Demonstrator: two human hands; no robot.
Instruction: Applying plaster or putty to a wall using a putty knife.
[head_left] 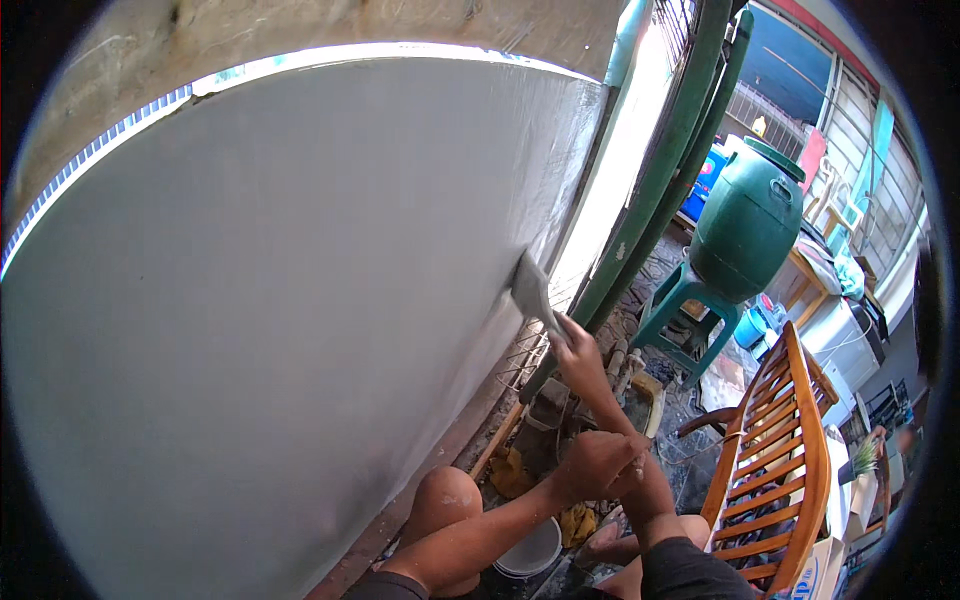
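Clerk: State the landmark and the main item.

Inspector: Landmark is the grey wall (300, 270). The trowel (533, 290) is at its right-hand portion, close to its right edge, blade up against the surface. Full contact along the blade cannot be confirmed.

Clerk: Condition of the right grip (578, 352)?

Inspector: Closed around the trowel's handle, just off the wall.

Clerk: And the left grip (602, 467)?

Inspector: Curled into a fist, farther from the wall than the blade and overlapping the right forearm in view. Whether it touches that forearm or encloses anything, I cannot tell.

Clerk: Finish?

Inspector: Mostly smooth and even; shinier streaks show along the wall's right edge.

Clerk: Surroundings?

Inspector: A white bucket (527, 572) stands near the wall's lower edge. Green posts (650, 190) rise just beyond its right edge. Well to the right of the wall, a green barrel (745, 225) rests on a green stool (690, 285); a slatted wooden seat (820, 440) is also well to its right.
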